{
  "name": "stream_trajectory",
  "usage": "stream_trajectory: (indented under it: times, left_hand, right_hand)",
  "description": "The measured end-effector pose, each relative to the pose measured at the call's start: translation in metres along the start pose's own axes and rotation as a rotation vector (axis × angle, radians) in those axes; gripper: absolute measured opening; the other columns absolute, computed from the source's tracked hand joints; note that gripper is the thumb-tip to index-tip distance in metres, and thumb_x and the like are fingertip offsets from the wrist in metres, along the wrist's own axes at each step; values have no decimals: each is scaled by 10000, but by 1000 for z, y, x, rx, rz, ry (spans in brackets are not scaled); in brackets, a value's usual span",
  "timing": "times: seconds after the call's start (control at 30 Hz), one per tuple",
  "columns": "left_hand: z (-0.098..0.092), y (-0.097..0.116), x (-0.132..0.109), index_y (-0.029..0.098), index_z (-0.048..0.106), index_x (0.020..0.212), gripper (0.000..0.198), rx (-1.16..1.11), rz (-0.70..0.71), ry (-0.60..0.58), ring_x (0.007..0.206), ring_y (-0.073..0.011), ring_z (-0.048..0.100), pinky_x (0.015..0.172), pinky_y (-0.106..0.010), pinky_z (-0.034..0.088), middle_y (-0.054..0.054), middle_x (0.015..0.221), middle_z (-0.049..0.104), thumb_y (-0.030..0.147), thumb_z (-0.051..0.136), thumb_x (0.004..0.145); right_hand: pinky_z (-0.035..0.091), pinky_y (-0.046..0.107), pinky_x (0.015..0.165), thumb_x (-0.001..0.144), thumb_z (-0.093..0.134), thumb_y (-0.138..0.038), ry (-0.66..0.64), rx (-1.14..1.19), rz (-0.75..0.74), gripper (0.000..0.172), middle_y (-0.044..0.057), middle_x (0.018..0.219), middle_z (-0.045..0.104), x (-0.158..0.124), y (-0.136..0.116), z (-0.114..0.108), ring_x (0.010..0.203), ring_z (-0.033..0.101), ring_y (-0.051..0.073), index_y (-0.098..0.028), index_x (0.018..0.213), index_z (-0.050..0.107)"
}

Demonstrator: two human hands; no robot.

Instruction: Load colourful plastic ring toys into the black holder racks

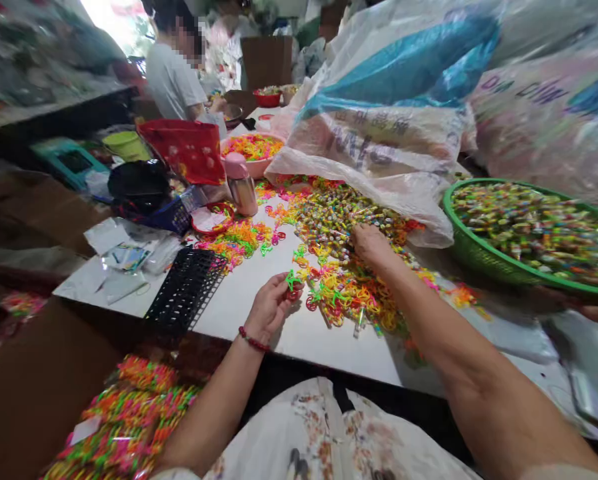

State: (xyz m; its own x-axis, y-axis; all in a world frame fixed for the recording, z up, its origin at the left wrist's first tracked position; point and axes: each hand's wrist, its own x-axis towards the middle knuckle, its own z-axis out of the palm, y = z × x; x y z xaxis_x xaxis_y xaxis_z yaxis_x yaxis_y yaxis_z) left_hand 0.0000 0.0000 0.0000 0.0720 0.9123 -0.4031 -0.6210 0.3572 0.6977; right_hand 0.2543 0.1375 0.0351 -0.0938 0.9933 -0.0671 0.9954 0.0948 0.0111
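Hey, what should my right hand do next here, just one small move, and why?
Probably pinch one wrapped candy from the candy pile and draw the right hand back toward the left hand. The right hand lies palm down on the pile, its grip hidden, while the left hand pinches a green ring over the table, seemingly waiting for one.

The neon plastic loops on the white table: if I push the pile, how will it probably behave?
Probably light: the loops are thin and small, so they should slide easily on the smooth table. They lie tangled together, so lifting one may drag its neighbours along.
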Motion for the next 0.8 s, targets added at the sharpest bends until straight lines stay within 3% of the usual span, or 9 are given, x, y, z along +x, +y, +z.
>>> stream_trajectory:
  times: [0.27,0.37,0.43,0.53,0.6,0.63,0.7,0.8]
  left_hand:
    - [-1,-8,3,132,587,972,236,96,-26,12,706,-143,689,595,-193,508,-73,786,700,174,709,775]
    - [-7,5,15,124,591,983,243,173,22,37,654,-122,650,570,-191,481,-49,761,665,209,691,778]
    - [-13,28,29,126,591,982,223,278,147,114,669,-129,640,612,-227,500,-40,785,646,234,649,796]
    - [-24,73,51,149,588,1014,209,616,559,402,889,-193,648,825,-348,525,-78,946,652,264,550,844]
    - [-29,95,62,157,586,1073,271,857,790,580,1175,-253,547,1026,-425,428,-127,1179,610,249,567,818]
    - [-30,100,67,150,585,1092,299,981,834,617,1258,-272,480,1083,-441,368,-146,1253,575,247,575,810]
    - [-28,95,75,131,599,1078,288,1201,767,554,1247,-277,480,1086,-430,353,-162,1242,580,269,559,828]
    - [-14,63,89,154,639,949,208,1406,574,327,943,-213,613,891,-340,470,-94,990,667,312,546,852]
  right_hand:
    - [450,287,878,898,510,-151,-59,58,72,288,222,1142,680,21,-2,4,1075,642,279,-67,1132,657]
    - [446,279,887,938,494,-236,-40,111,91,309,207,1172,676,22,0,5,1088,638,262,-83,1157,649]
    - [448,285,887,938,520,-313,-37,156,100,331,192,1172,681,24,0,7,1082,639,264,-99,1151,653]
    - [445,295,896,909,558,-292,-32,239,135,301,200,1150,685,28,-1,9,1084,636,278,-96,1111,666]
    - [443,305,897,896,558,-249,-17,312,171,264,211,1125,686,29,0,12,1086,632,291,-92,1076,669]
    - [442,309,896,889,558,-235,-5,355,187,248,213,1113,687,29,1,13,1084,631,296,-93,1061,668]
    - [443,321,891,877,555,-210,28,452,217,224,215,1091,684,27,3,15,1072,626,304,-96,1042,654]
    - [449,343,882,864,534,-176,98,625,261,187,201,1048,674,22,6,14,1039,615,295,-108,1015,620]
